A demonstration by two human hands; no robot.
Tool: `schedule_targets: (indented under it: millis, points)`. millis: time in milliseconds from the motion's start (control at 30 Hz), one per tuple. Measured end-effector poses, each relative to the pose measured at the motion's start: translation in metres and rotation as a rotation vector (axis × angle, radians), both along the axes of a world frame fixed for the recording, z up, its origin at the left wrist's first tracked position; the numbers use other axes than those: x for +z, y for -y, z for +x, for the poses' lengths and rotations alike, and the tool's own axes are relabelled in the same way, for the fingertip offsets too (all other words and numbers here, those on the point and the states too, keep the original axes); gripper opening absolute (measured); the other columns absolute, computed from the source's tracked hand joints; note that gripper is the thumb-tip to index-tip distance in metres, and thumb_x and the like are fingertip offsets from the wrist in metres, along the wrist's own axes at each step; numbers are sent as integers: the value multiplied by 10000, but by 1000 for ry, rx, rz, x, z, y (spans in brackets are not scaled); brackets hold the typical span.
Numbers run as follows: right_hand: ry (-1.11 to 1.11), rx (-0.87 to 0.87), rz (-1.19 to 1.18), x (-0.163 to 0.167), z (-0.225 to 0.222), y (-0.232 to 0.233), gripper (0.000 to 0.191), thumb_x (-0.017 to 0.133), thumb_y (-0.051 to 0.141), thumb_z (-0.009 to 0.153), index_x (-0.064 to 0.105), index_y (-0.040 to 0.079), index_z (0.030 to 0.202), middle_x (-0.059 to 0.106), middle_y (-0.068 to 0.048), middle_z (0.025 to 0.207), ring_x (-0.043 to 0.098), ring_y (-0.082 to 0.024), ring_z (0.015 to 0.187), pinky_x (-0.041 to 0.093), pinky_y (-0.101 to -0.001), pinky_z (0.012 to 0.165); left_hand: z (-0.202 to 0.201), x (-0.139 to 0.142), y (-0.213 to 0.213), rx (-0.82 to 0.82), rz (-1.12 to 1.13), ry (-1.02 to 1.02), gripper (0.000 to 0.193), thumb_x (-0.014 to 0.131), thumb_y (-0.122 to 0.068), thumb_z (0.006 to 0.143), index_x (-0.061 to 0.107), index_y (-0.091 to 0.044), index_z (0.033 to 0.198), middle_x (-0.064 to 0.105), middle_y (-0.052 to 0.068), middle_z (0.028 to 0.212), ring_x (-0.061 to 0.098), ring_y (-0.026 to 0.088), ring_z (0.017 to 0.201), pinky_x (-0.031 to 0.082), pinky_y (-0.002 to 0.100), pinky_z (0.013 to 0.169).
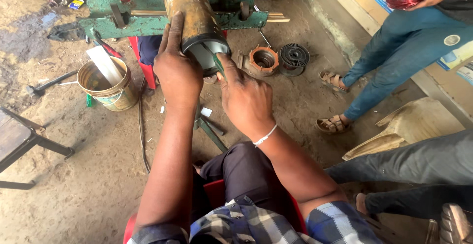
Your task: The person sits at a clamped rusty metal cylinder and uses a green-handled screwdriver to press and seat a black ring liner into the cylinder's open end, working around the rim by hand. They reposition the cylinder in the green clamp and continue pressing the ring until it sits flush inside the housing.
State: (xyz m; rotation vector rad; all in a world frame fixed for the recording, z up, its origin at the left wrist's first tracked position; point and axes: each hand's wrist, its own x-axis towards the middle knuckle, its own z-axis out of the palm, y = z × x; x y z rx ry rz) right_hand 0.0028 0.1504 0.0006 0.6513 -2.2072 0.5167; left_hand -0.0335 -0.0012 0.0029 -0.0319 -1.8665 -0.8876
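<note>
With the left hand (pixel 176 71) wrapped closed around the long, worn brass-coloured metal cylinder (pixel 193 20) lying over the green metal stand (pixel 148 23), the right hand (pixel 245 97) pinches something small at its open end, best fed in squarely, steadily.

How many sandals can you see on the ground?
2. One sandal is farther away, near the round black part. The other sandal is closer, beside the pale plastic seat. Both are on the feet of the person in blue trousers. More may be hidden out of view.
</note>
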Motion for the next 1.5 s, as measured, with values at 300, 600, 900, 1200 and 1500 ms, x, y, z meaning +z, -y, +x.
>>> schedule_targets:
  millis: [300,600,900,1200,1500]
  points:
    - [161,-66,127,19,-1,-2,531,669,179,926,544,139,1440,761,-172,912,720,-348,648,559,-469,570,3,2,0,2,36,57,686,579,126,815,606,-109,1459,602,300,1401,626,448,1262,517,466,1064]
    - [34,-40,170,20,-5,6,455,635,200,975,578,112,1418,751,-158,902,705,-339,631,531,-479,533,2,3,0,1,24,11,627,649,69,846,607,-104,1447,599,308,1399,622,457,1254,524,468,1035]
    - [150,-88,178,14,-6,14,501,640,205,977,519,92,1450,718,-172,777,695,-376,635,526,-508,551,4,4,0,-28,-1,-21,624,649,60,858,584,-83,1462,609,295,1394,617,458,1277,520,477,1067]
    - [159,-40,145,23,-4,10,503,651,176,953,532,74,1431,714,-183,786,695,-388,670,526,-520,583,2,2,2,-66,44,-21,618,615,73,864,575,-79,1462,609,289,1411,624,452,1271,538,459,1060]
    - [106,-14,145,22,-4,9,510,636,176,947,534,73,1437,722,-170,808,704,-377,665,524,-511,558,1,1,3,-11,-3,-6,640,594,97,861,590,-99,1470,618,290,1400,620,459,1280,519,479,1068]
